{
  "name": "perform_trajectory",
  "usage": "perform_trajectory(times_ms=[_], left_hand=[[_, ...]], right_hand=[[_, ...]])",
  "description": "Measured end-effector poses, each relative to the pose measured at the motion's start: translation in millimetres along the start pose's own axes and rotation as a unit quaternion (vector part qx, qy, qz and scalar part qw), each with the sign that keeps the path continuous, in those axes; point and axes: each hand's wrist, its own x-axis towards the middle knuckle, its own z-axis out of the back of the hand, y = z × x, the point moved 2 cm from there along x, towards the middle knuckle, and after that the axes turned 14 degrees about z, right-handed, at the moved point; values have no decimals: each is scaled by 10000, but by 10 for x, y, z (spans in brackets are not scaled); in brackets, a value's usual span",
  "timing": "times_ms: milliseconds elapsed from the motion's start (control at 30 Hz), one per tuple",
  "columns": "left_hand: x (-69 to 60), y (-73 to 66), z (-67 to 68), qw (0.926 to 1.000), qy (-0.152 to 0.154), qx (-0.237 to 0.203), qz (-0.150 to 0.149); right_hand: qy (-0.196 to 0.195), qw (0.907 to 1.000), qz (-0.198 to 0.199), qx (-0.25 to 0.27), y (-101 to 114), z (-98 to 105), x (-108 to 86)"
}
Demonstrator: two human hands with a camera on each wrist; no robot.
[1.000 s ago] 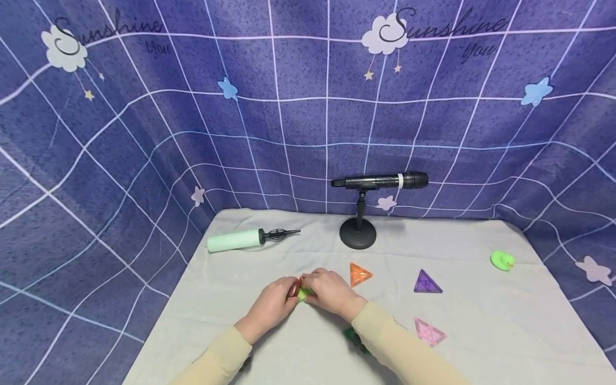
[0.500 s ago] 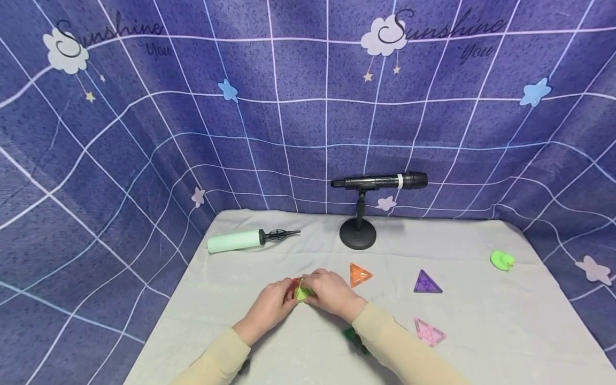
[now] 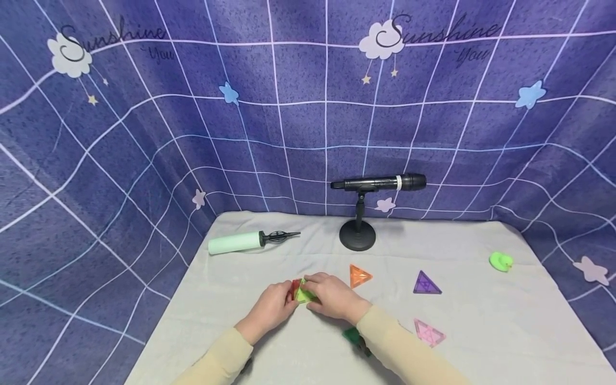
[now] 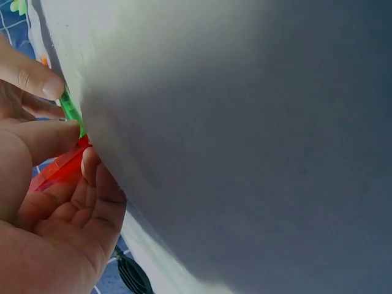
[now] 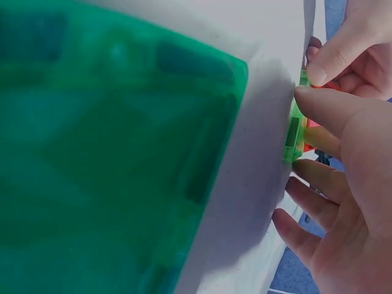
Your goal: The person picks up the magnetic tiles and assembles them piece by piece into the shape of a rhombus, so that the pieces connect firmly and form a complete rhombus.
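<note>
Near the middle of the table, both hands work on two see-through magnetic tiles whose edges meet. My left hand [image 3: 270,307] pinches the red tile [image 3: 295,289]; in the left wrist view, that red tile [image 4: 61,165] sits between thumb and curled fingers. My right hand [image 3: 337,297] holds the lime green triangle tile [image 3: 303,295] by its edges. From the right wrist, this lime green tile [image 5: 295,131] appears edge-on by the tablecloth, with thumb and fingertips around it. The left thumb also touches it. Fingers partly cover both tiles.
Loose triangle tiles lie to the right: orange [image 3: 360,276], purple [image 3: 426,283] and pink [image 3: 429,332]. A dark green tile [image 3: 353,337] is partly under the right sleeve. Behind stand a microphone [image 3: 380,183] on its stand, a mint hand pump [image 3: 236,243] and a green toy duck [image 3: 501,261].
The lime green tile has turned to show more of its face beside the red one. Both hands stay nearly in place, with the right fingers shifting slightly.
</note>
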Motion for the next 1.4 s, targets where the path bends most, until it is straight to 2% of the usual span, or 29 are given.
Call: perform_trajectory(times_ms=[200, 367, 633, 833, 967, 1100, 1267, 1400], left_hand=[[-6, 5, 4, 10000, -63, 1, 0], [-5, 7, 5, 10000, -28, -25, 22], [10, -5, 15, 9999, 35, -17, 151], [16, -25, 35, 9997, 102, -33, 237], [18, -27, 35, 9997, 130, -9, 214], [21, -26, 30, 9997, 143, -25, 177], [17, -23, 22, 9998, 144, -73, 144], [21, -21, 15, 9997, 166, -25, 161]], right_hand=[[49, 9999, 36, 99, -15, -2, -34], [-107, 9995, -57, 283, -50, 33, -101], [-700, 9974, -162, -108, -195, 216, -340], [-1324, 9900, -182, -451, -406, 311, -594], [-1567, 9858, -158, -578, -533, 336, -757], [-1557, 9855, -381, -556, -608, 363, -884], [-1290, 9877, -790, -397, -641, 383, -983], [-1283, 9876, -825, -384, -650, 384, -1022]])
